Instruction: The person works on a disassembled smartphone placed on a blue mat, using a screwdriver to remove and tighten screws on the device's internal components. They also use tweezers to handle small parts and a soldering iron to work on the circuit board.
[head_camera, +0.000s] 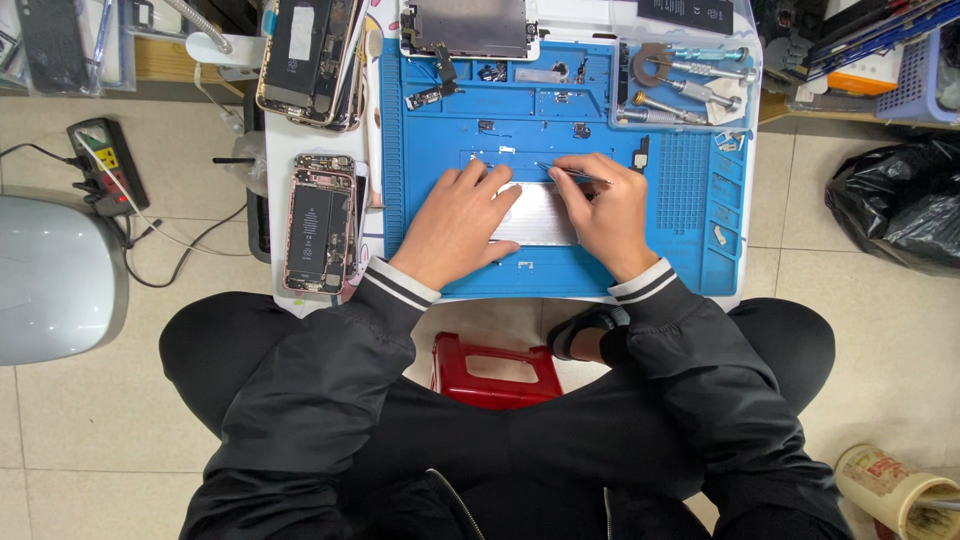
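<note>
On the ribbed blue silicone mat (420, 120), a flat, pale silver rectangular plate (535, 215) lies near the mat's front edge. The left hand (455, 225) presses flat on the plate's left end, fingers spread, gripping nothing. The right hand (605, 210) rests on its right end, pinching thin metal tweezers (570, 174). At the mat's far right corner, a clear plastic tray (690, 85) holds metal screwdrivers. An opened phone body (320, 222) lies just left of the mat.

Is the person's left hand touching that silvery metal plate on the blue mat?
Touching. The head view shows the left hand lying across the left end of the silvery plate, fingers pressed on it, no gap visible.
</note>
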